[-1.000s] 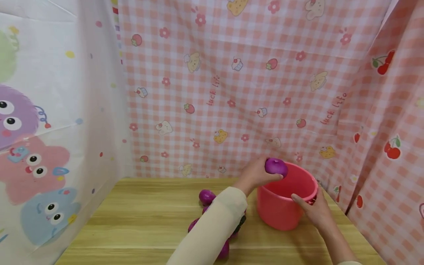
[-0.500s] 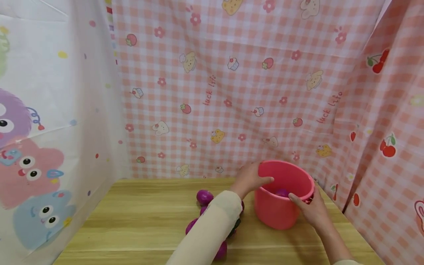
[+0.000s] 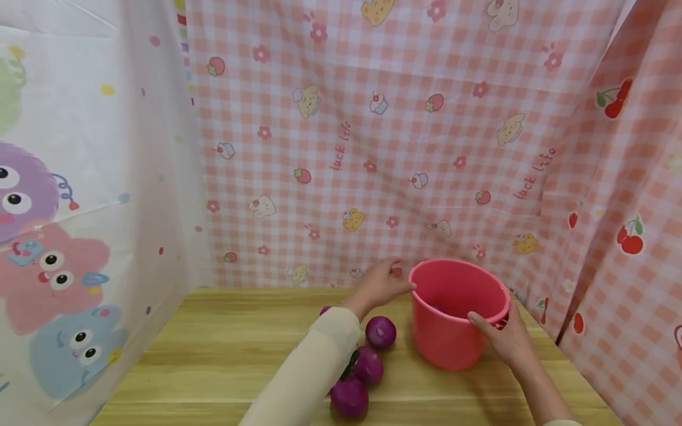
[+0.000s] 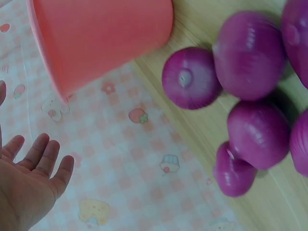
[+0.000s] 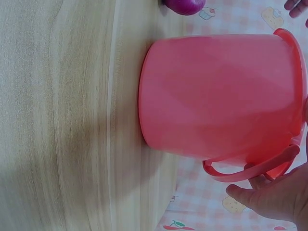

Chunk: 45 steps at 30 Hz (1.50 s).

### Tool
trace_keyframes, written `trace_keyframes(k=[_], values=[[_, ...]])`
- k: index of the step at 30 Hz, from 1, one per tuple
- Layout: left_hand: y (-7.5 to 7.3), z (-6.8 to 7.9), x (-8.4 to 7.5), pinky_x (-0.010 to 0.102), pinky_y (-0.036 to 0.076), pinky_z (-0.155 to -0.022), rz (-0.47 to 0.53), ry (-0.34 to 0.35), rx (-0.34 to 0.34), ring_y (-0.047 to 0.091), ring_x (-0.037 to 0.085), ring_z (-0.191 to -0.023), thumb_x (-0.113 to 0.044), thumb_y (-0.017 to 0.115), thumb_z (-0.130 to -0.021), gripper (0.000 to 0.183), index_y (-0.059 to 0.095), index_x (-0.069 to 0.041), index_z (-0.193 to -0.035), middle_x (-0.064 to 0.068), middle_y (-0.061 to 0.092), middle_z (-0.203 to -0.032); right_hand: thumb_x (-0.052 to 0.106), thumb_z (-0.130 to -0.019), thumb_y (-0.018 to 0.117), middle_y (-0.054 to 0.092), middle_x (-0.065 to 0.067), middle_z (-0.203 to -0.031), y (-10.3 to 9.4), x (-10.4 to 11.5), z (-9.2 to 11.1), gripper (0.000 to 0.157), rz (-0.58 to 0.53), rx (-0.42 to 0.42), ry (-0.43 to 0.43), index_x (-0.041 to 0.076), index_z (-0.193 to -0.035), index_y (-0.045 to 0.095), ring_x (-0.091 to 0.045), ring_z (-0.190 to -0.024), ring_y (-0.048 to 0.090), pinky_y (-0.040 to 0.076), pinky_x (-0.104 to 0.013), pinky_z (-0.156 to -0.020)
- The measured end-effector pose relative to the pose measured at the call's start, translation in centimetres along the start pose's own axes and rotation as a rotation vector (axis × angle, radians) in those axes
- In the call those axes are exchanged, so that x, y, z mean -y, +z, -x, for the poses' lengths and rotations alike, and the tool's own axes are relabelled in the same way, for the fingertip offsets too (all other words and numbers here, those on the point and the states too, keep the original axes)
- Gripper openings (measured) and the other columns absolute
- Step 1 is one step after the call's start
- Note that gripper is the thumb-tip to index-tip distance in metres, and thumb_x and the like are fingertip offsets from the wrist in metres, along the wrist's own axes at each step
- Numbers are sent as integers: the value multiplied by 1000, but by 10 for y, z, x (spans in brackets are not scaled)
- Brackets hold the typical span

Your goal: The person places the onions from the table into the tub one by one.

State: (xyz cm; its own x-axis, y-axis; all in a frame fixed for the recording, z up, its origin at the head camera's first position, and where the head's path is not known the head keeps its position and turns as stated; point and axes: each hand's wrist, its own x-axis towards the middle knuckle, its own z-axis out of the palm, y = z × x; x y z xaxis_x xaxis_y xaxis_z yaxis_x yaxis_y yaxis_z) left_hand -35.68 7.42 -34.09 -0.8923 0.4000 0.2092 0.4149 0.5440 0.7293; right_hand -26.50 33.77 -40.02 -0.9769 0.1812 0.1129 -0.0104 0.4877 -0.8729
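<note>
Pink bucket (image 3: 447, 340) stands upright on the table, just left of the person's right hand (image 3: 510, 338) and just right of the left hand (image 3: 380, 285). From where I'm standing, the right hand has the bucket in its grasp, thumb over the rim on the near side, fingers round the outside by the handle (image 5: 257, 170). The left hand is free of any hold, fingers loosely extended and spread, a little apart from the rim. Down inside, to the left of the right thumb, I catch a purple patch (image 3: 438, 307), too little of it to be sure what it is.

Nearer the person than the left hand, purple onions (image 3: 380, 332) sit in a loose cluster beside that forearm, some touching. The cream sleeve (image 3: 303, 376) hides part of the group, and a dark green thing (image 3: 350, 364) pokes out next to it; I can't make out what. Wooden table (image 3: 224, 349) stretches away left of the hands. Beyond them hangs a pink checked cloth (image 3: 405, 148), and far to their left a white cloth (image 3: 144, 130) with cartoon creatures.
</note>
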Motion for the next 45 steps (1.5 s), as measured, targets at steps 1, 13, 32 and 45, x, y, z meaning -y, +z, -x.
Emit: trace_keyframes(k=[1, 13, 32, 45], values=[[-3, 2, 3, 39, 50, -96, 16, -3, 0, 57, 23, -121, -44, 76, -85, 72, 49, -13, -145, 8, 61, -132, 49, -93, 65, 21, -30, -154, 0, 0, 0, 107, -2, 1, -1, -1, -156, -4, -45, -134, 32, 43, -54, -104], [-40, 23, 27, 45, 48, -100, 22, -2, 13, 53, 30, -127, -46, 74, -87, 75, 45, -17, -149, 14, 54, -140, 47, -93, 65, 23, -30, -154, -1, -1, -1, 104, -1, -3, -16, 0, -156, -3, -44, -135, 33, 48, -42, -100], [-81, 83, 102, 56, 43, -102, 86, -74, -36, 48, 34, -129, -41, 77, -85, 75, 45, -15, -148, 16, 54, -137, 46, -95, 64, 22, -30, -153, 3, -3, -1, 102, -8, 2, 7, -1, -156, -3, -43, -135, 33, 44, -43, -104], [-80, 132, 155, 59, 44, -99, 84, -118, -31, 51, 37, -124, -42, 78, -84, 78, 46, -7, -145, 18, 56, -134, 45, -95, 65, 24, -29, -153, 1, -3, -3, 101, 0, -10, -12, -1, -156, -2, -42, -134, 35, 47, -25, -93]])
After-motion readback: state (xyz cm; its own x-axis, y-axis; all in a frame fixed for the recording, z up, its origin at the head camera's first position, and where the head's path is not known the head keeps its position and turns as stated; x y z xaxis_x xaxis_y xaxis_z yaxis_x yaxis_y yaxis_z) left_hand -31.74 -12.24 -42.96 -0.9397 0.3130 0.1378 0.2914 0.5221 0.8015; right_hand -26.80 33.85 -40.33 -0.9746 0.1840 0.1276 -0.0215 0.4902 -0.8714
